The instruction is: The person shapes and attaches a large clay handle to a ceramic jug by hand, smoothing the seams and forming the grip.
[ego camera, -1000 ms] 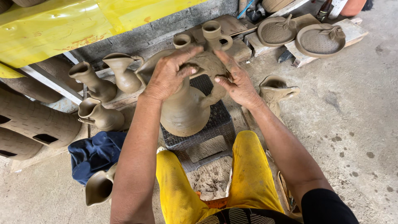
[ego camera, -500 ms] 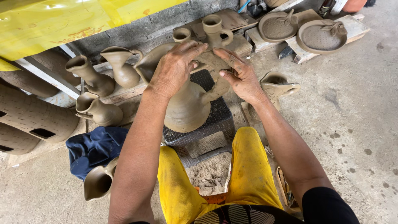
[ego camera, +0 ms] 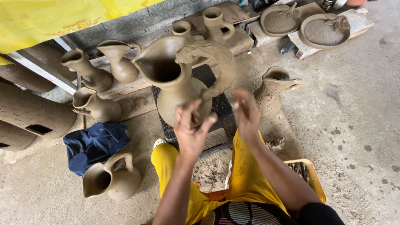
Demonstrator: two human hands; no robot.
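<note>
Head view: both hands (ego camera: 191,133) (ego camera: 246,114) bare beside clay jug (ego camera: 179,83).

The right hand (ego camera: 246,112) is motion-blurred, and the left hand (ego camera: 191,130) hides part of the jug (ego camera: 175,83), seemingly its belly.

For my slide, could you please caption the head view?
Both hands, left hand and right hand, raised off an unfired clay pitcher among other jugs.

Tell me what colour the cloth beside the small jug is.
Dark blue cloth, crumpled on the floor; head view.
</note>
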